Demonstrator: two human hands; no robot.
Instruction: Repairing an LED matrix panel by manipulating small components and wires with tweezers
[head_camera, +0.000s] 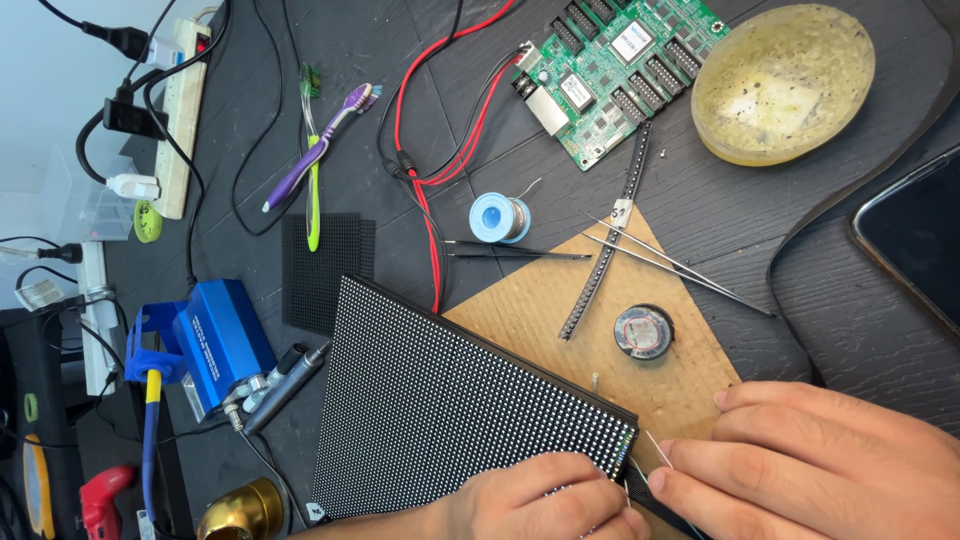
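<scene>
LED matrix panel (440, 400), black and studded with a fine grid of dots, lies tilted across the lower middle of the frame, partly on a brown cardboard sheet (560, 310). At the bottom edge the left hand (530, 500) rests on the panel's near corner, fingers curled down against its surface. Just beside it, at lower right, the right hand (800, 460) pinches a thin wire (658, 450) between thumb and forefinger, the wire's tip pointing at the panel's right corner; the other fingers lie folded on the cardboard.

Further up on the cardboard sit a small round black tin (643, 330), a long black strip of components (605, 240) and silver tweezers (670, 262) crossing it. Black tweezers (515, 252) lie just left of the cardboard's tip, near a blue spool of solder (497, 217).

At lower left stands a blue soldering station (215, 340) with a pen-like iron (285, 385) beside it, a brass holder (240, 512) below. A smaller black panel piece (320, 270) lies behind the large one, with two toothbrushes (318, 150) above it.

At the far side, a green circuit board (610, 70) sits top centre with red and black leads (430, 170) running from it, a round yellowish dish (782, 80) at upper right, a dark phone (915, 240) at the right edge, and a white power strip (180, 110) at upper left.
</scene>
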